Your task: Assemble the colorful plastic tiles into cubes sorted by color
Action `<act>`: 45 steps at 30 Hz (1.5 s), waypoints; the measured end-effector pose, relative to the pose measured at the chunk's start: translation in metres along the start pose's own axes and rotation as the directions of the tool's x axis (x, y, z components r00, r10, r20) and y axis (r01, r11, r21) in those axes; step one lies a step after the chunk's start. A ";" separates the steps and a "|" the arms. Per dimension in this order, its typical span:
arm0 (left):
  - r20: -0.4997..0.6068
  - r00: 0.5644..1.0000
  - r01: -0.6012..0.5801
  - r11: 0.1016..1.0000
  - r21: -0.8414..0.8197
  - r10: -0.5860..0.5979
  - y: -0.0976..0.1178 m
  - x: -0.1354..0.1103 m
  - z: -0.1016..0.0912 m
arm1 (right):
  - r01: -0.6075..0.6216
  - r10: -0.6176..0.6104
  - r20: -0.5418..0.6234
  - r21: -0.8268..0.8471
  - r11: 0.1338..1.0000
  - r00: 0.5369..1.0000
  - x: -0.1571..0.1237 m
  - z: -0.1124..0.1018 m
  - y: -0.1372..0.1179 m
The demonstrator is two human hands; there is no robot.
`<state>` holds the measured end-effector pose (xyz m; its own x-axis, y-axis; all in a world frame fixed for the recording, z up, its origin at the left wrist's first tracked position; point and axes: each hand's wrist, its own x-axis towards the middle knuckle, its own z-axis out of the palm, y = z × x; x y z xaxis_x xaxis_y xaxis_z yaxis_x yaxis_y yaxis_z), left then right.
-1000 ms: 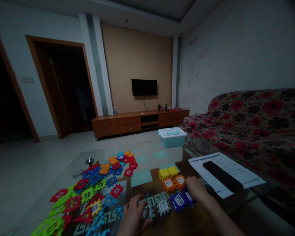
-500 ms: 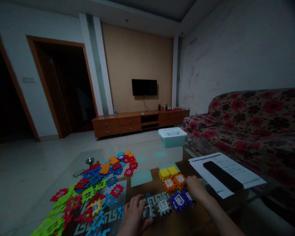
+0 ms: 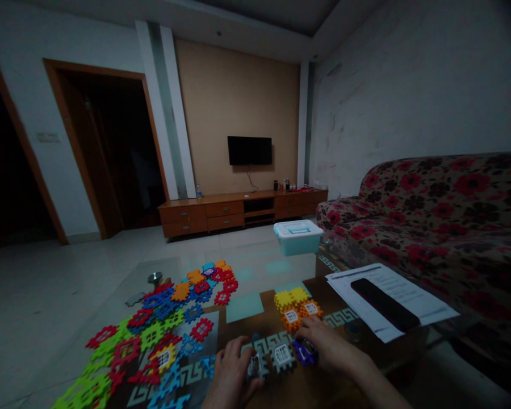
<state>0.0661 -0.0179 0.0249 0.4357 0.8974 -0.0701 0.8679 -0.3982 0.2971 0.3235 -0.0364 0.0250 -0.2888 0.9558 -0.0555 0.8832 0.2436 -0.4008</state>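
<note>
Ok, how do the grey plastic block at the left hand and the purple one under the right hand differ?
The grey plastic block sits at the left hand, its white window showing; the purple plastic block is mostly covered by the right hand. Both are notched interlocking pieces on the brown tabletop.

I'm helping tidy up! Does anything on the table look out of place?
Yes. One grey block lies by itself near the metal knob on the glass table, away from the big colourful pile, so it looks left behind.
</note>
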 end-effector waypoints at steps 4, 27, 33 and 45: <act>0.017 1.000 0.010 1.000 0.013 -0.010 0.000 0.000 0.001 | -0.005 0.005 0.013 -0.014 1.000 1.000 0.003 0.001 -0.001; 0.035 0.999 0.026 1.000 0.016 -0.026 0.001 0.000 0.002 | -0.008 0.012 0.034 -0.105 0.994 0.999 0.016 0.015 0.006; 0.007 1.000 0.016 1.000 -0.015 -0.016 -0.002 -0.004 0.004 | -0.016 0.018 0.022 -0.082 0.996 1.000 0.012 0.017 0.005; -0.127 0.972 0.195 0.981 -0.013 -0.195 -0.044 -0.033 -0.005 | 0.046 -0.056 -0.209 -0.052 0.998 0.976 0.022 0.017 -0.026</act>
<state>0.0129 -0.0288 0.0189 0.2238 0.9746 -0.0053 0.9329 -0.2127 0.2905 0.2882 -0.0248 0.0180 -0.2541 0.9540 0.1593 0.8869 0.2955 -0.3550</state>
